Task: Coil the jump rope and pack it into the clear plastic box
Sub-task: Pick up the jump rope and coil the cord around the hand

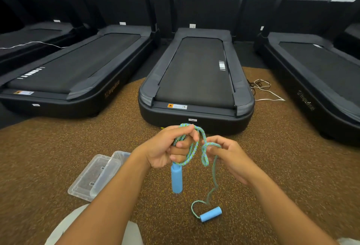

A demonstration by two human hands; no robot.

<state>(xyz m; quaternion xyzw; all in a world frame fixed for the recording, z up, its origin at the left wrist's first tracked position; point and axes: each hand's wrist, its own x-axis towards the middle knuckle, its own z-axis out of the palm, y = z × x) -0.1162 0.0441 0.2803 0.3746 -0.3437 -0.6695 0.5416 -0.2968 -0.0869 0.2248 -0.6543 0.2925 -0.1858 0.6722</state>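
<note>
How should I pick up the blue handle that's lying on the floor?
Grab the loose blue handle around its middle, coming down from above. It lies flat on its side on the floor, so its round body is open to fingers on both long sides. Its rope leaves the left end, so stay clear of that end. The right hand is probably nearer to it.

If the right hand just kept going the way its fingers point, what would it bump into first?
Most likely the left hand. The right hand points leftward, pinching the jump rope, and the left hand grips loops just beyond. Depth is hard to judge from this one view.
</note>
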